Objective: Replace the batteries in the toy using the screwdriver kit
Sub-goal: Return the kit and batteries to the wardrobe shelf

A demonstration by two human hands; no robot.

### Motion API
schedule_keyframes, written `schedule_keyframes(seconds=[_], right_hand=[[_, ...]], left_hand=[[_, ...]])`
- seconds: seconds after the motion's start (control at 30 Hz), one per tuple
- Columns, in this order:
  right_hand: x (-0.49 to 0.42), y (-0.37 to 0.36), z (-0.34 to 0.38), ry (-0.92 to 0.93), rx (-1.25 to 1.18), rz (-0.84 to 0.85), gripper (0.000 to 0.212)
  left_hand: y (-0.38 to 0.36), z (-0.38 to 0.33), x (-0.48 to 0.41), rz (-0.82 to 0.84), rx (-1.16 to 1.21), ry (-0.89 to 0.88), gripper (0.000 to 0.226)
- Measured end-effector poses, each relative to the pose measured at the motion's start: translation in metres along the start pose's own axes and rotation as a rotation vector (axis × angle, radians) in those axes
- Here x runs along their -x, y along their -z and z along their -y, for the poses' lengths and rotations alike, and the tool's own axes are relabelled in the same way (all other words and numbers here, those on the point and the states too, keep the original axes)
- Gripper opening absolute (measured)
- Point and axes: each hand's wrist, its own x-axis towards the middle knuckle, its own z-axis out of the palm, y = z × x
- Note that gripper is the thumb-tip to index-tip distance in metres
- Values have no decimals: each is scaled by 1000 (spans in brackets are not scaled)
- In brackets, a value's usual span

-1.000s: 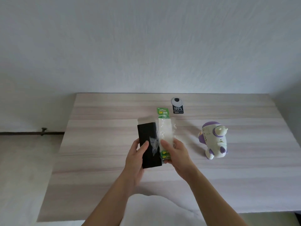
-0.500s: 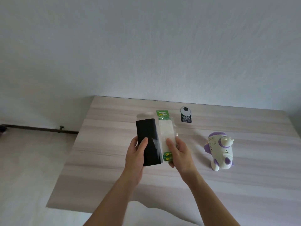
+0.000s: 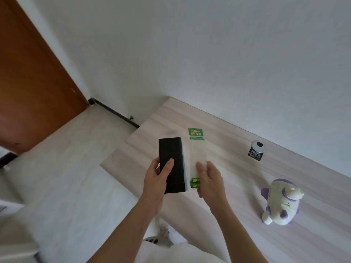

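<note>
**Left grip (image 3: 157, 184) on the black case (image 3: 171, 160), right grip (image 3: 211, 184) on the battery pack (image 3: 197, 154)**

The left grip is wrapped around the lower half of the black case, with the thumb laid across its front face and the fingers behind it. The case is probably the screwdriver kit and looks unopened. The right grip pinches the battery pack near its bottom end, just above the green cells, thumb on the front of the clear sleeve. Both items are held up off the counter (image 3: 214, 128). They sit side by side, long axes parallel and pointing away from the person; I cannot tell whether their edges touch.

The toy (image 3: 280, 205), white and purple, stands on the counter to the right of both grips and well apart from them. It is nearer the right grip than the left, so reaching for it suits the right side once the battery pack is put down. Neither pack nor case can be opened one-handed as held, so one likely has to be set down first. A small black tag (image 3: 256, 151) lies farther back on the counter.
</note>
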Motion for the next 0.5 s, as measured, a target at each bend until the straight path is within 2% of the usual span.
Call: schedule_keyframes(seconds=[0.2, 0.37, 0.5], right_hand=[[19, -55, 4, 88, 24, 216, 42], [41, -117, 20, 147, 45, 399, 28], [61, -172, 26, 181, 90, 571, 26]], left_hand=[[72, 4, 43, -253, 70, -52, 32], [133, 3, 78, -452, 160, -105, 33], [181, 8, 101, -598, 229, -135, 33]])
